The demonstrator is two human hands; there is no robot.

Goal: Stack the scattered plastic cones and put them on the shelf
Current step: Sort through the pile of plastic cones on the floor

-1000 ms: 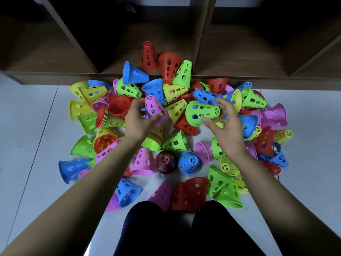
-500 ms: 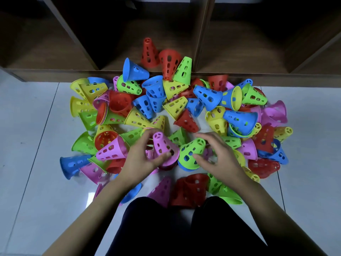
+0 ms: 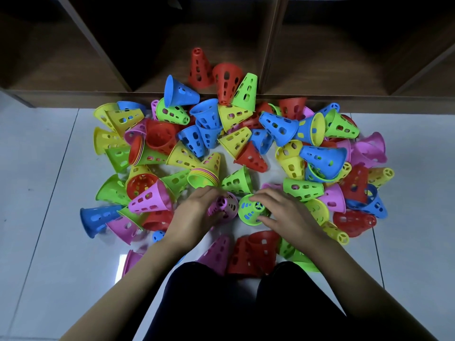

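Two hands (image 3: 197, 214) (image 3: 289, 214) around two cones (image 3: 225, 205) (image 3: 248, 211)

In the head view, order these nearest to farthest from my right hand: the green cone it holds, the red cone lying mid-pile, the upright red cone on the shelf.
1. Green cone, gripped in the right hand itself.
2. Lying red cone, beyond the hand, mid-pile.
3. Upright red cone, farthest back on the shelf, towards the left.
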